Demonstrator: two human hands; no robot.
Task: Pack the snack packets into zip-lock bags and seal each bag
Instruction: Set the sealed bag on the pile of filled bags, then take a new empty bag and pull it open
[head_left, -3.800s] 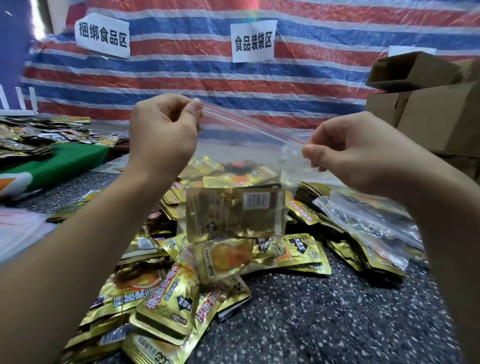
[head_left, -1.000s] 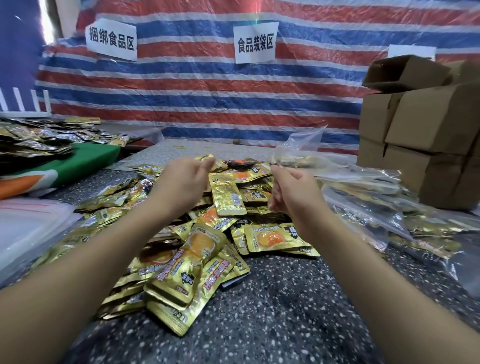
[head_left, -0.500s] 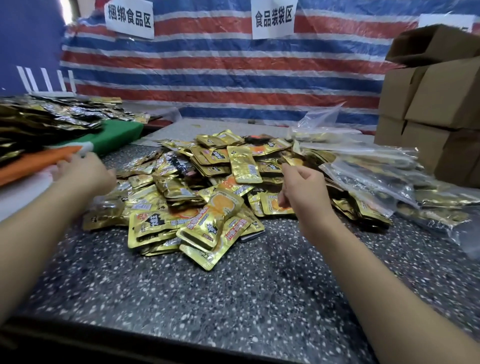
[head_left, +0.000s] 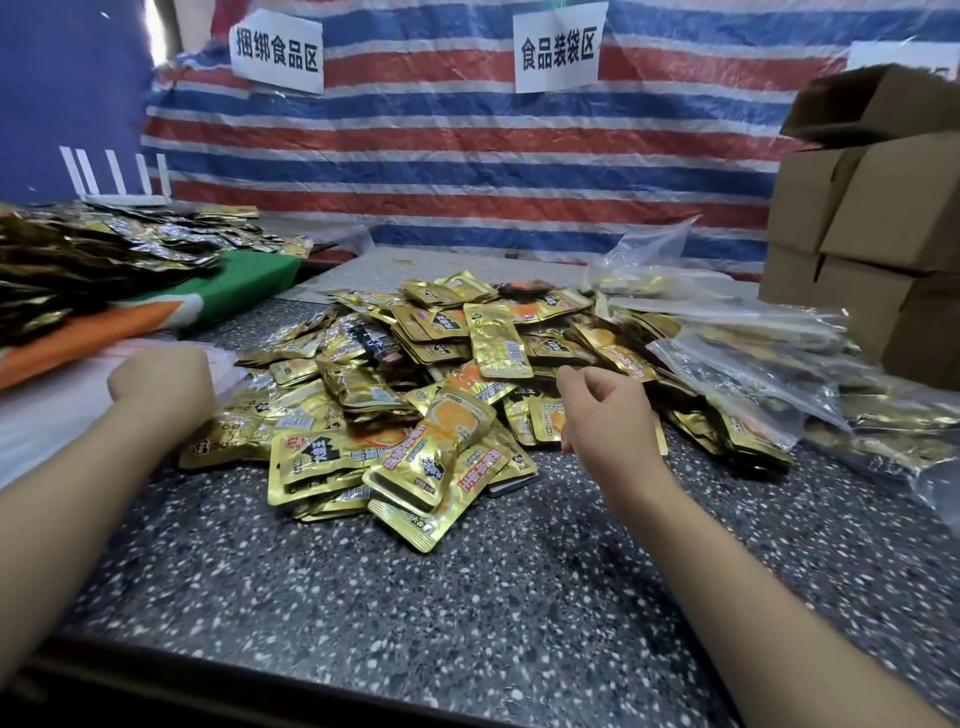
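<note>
Fingers of the right hand (head_left: 608, 415) hang loosely curled, holding nothing, still over the gold foil snack packets (head_left: 415, 395); left hand (head_left: 161, 384) has reached the white plastic sheets (head_left: 47, 415), its fingers hidden.

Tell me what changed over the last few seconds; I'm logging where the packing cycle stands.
The filled zip-lock bag both hands held up is gone from them. The left hand moved out left to the white stack of empty bags; the right hand dropped over the snack packets, fingers loosely curled, holding nothing. The packet pile, filled bags and boxes stayed.
</note>
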